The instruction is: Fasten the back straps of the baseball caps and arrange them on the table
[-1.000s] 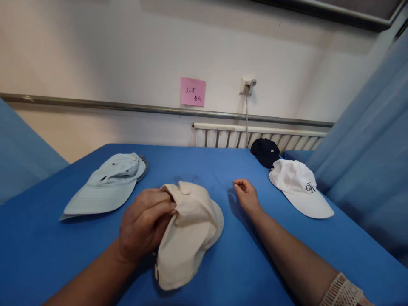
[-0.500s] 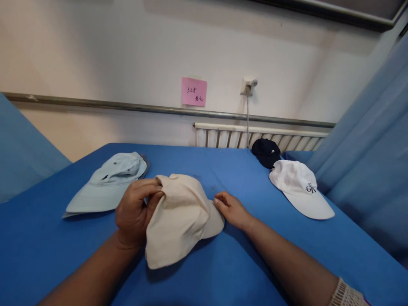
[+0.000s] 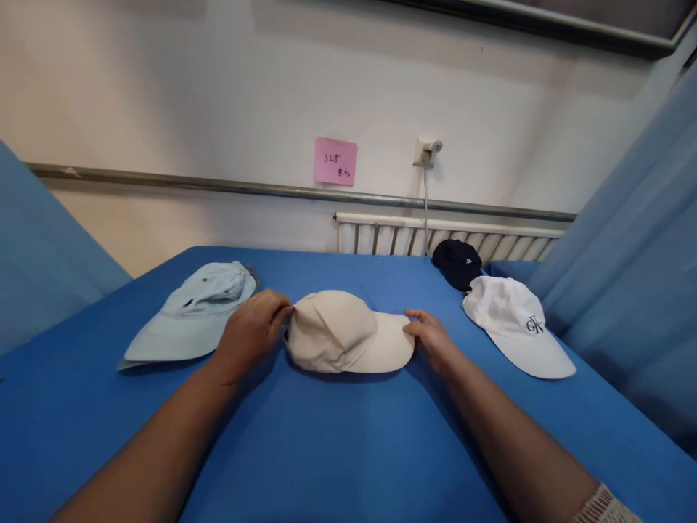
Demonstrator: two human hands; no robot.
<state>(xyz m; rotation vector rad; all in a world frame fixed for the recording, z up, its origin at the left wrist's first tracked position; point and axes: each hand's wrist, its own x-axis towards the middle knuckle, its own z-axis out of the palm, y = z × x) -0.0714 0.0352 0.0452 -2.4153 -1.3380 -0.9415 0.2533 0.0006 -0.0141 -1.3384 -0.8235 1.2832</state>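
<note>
Beige cap steadied at both ends

It lies on or just above the blue table, between the pale blue cap and the white cap, brim pointing right. The left hand pinches the back of the crown, fingertips closed; the right hand holds the brim's front edge, thumb and fingers slightly parted. The step looks like straightening it; the next move calls for easing both grips evenly.
</note>
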